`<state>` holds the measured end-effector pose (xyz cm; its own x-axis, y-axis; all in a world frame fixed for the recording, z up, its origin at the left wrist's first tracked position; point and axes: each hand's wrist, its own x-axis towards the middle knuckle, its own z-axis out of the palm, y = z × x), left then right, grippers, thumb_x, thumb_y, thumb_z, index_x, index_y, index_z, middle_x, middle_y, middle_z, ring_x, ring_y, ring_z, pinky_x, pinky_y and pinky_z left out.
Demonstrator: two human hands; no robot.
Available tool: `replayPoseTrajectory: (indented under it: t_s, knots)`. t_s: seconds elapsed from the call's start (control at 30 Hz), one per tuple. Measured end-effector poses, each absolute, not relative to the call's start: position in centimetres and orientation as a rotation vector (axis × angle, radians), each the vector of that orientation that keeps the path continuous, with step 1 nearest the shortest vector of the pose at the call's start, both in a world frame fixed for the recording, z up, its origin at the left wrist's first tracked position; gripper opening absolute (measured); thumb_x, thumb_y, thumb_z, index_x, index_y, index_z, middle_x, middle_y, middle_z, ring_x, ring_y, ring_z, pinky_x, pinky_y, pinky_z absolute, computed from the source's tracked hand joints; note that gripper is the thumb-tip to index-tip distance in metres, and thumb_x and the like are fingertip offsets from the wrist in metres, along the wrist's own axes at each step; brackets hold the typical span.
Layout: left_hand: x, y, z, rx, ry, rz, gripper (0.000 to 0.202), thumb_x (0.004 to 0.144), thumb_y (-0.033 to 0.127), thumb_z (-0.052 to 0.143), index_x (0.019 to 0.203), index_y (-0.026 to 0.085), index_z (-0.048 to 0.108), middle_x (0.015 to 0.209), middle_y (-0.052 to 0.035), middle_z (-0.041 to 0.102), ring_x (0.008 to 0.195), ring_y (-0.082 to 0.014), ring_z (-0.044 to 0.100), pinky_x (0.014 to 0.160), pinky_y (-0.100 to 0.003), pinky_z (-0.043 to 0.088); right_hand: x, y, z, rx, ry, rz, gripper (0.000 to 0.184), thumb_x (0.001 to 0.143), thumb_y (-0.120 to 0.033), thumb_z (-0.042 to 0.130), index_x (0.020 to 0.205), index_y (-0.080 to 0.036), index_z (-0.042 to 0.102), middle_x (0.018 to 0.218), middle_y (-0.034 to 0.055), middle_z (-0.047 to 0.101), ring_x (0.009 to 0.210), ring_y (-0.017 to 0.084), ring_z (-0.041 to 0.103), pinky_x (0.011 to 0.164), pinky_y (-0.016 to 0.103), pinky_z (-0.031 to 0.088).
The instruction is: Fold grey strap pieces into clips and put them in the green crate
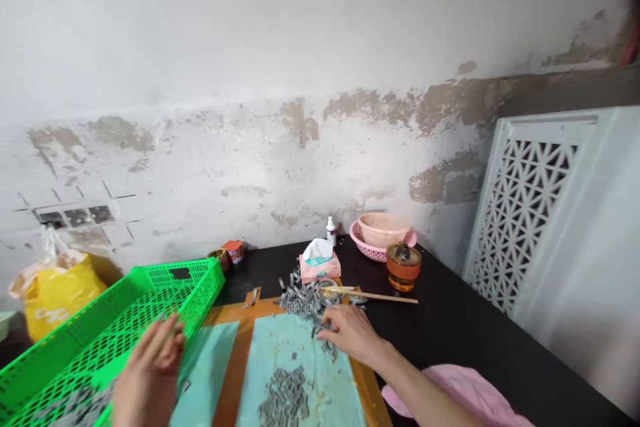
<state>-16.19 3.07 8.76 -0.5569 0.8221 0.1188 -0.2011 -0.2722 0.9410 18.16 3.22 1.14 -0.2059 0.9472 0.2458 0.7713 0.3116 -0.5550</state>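
My right hand (353,335) rests at the lower edge of a heap of small grey strips (305,300), its curled fingertips among loose pieces. Whether it grips any strip is hidden. Below it, a smaller cluster of grey strips (285,397) lies on a pale teal sheet (300,353), which covers an orange-brown wooden board (229,380). My left hand (151,373) is raised with its fingers apart, holding nothing, next to a bright green plastic crate (183,287). Grey strips (75,407) lie in the crate.
A wooden stick (385,296) lies across the heap's right side. Behind stand a tissue box (320,263), a small white bottle (331,231), a beige bowl (383,228) in a pink basket (370,250), and an orange jar (403,265) on a black table (465,327). A pink cloth (450,393) lies at front right.
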Motion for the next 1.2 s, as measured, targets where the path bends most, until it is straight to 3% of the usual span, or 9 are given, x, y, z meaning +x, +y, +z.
replayPoseTrajectory:
  t_s: [0.07, 0.13, 0.2, 0.3, 0.5, 0.67, 0.8, 1.0, 1.2]
  knots:
    - [-12.4, 2.8, 7.0, 1.252, 1.455, 1.490, 0.037, 0.064, 0.041, 0.073, 0.094, 0.021, 0.065, 0.088, -0.0035, 0.071, 0.075, -0.0201, 0.065, 0.062, -0.028, 0.051, 17.8, 3.2, 0.6, -1.541, -2.037, 0.455, 0.022, 0.072, -0.038, 0.073, 0.086, -0.021, 0.068, 0.077, 0.0009, 0.064, 0.078, 0.019, 0.060, 0.067, 0.025, 0.035]
    - [-8.8, 2.8, 5.1, 1.627, 1.486, 1.078, 0.027, 0.067, 0.040, 0.067, 0.083, 0.019, 0.067, 0.083, -0.0063, 0.072, 0.068, -0.0220, 0.063, 0.058, -0.030, 0.048, 17.5, 3.2, 0.1, -1.546, -2.030, 0.477, 0.012, 0.073, -0.028, 0.071, 0.082, -0.021, 0.068, 0.077, 0.0013, 0.065, 0.079, 0.019, 0.060, 0.068, 0.024, 0.035]
    - [-6.0, 2.9, 3.5, 1.742, 1.479, 0.948, 0.013, 0.064, 0.028, 0.068, 0.074, 0.019, 0.068, 0.077, -0.0048, 0.071, 0.064, -0.0214, 0.061, 0.062, -0.031, 0.045, 17.5, 3.4, -0.3, -1.540, -2.014, 0.492, 0.004, 0.074, -0.016, 0.064, 0.075, -0.020, 0.067, 0.077, 0.0018, 0.066, 0.077, 0.018, 0.061, 0.068, 0.024, 0.035]
    - [-3.8, 3.1, 1.8, 1.851, 1.507, 0.843, 0.013, 0.057, 0.010, 0.066, 0.064, 0.021, 0.068, 0.068, -0.0021, 0.066, 0.063, -0.0209, 0.058, 0.064, -0.030, 0.038, 17.8, 3.5, -0.4, -1.527, -1.962, 0.504, 0.014, 0.073, -0.008, 0.057, 0.075, -0.019, 0.065, 0.074, 0.0014, 0.066, 0.073, 0.017, 0.060, 0.066, 0.023, 0.035]
    - [-3.1, 2.8, 1.0, 1.871, 1.504, 0.855, 0.017, 0.059, 0.004, 0.061, 0.058, 0.021, 0.062, 0.064, -0.0015, 0.060, 0.063, -0.0204, 0.052, 0.064, -0.030, 0.031, 17.9, 4.1, -0.1, -1.421, -1.747, 0.600, 0.038, 0.072, -0.009, 0.058, 0.108, -0.021, 0.055, 0.071, -0.0038, 0.062, 0.065, 0.013, 0.057, 0.063, 0.022, 0.038]
    - [-2.8, 2.3, 1.0, 1.643, 1.282, 0.992, 0.010, 0.071, 0.021, 0.065, 0.062, 0.021, 0.059, 0.059, 0.0006, 0.059, 0.060, -0.0184, 0.052, 0.060, -0.028, 0.037, 17.0, 4.5, -0.2, -1.052, -1.323, 1.153, 0.026, 0.061, -0.017, 0.073, 0.086, -0.017, 0.063, 0.070, -0.0039, 0.060, 0.061, 0.011, 0.054, 0.061, 0.023, 0.041]
    - [-2.8, 2.1, 1.0, 1.373, 1.122, 1.077, 0.020, 0.071, 0.037, 0.072, 0.072, 0.018, 0.066, 0.063, -0.0021, 0.066, 0.061, -0.0186, 0.061, 0.059, -0.028, 0.047, 16.4, 3.9, 0.1, -0.959, -1.305, 1.328, 0.031, 0.058, -0.033, 0.079, 0.079, -0.014, 0.066, 0.068, -0.0011, 0.063, 0.063, 0.014, 0.060, 0.063, 0.026, 0.045]
    - [-2.6, 1.8, 1.0, 0.798, 0.944, 1.124, 0.032, 0.051, 0.027, 0.091, 0.077, 0.016, 0.076, 0.070, -0.0028, 0.074, 0.071, -0.0169, 0.070, 0.071, -0.022, 0.055, 15.6, 2.6, 0.6, -0.875, -1.240, 1.518, 0.040, 0.052, -0.037, 0.086, 0.079, -0.013, 0.070, 0.063, -0.0015, 0.065, 0.057, 0.010, 0.058, 0.062, 0.025, 0.046]
    - [-2.2, 1.3, 1.9, 0.749, 0.881, 1.090, 0.026, 0.052, 0.022, 0.091, 0.074, 0.015, 0.078, 0.066, -0.0014, 0.075, 0.065, -0.0127, 0.070, 0.065, -0.016, 0.056, 15.4, 2.6, 0.3, -0.898, -1.243, 1.507, 0.034, 0.056, -0.037, 0.084, 0.078, -0.012, 0.073, 0.063, 0.0007, 0.067, 0.055, 0.010, 0.058, 0.060, 0.024, 0.043]
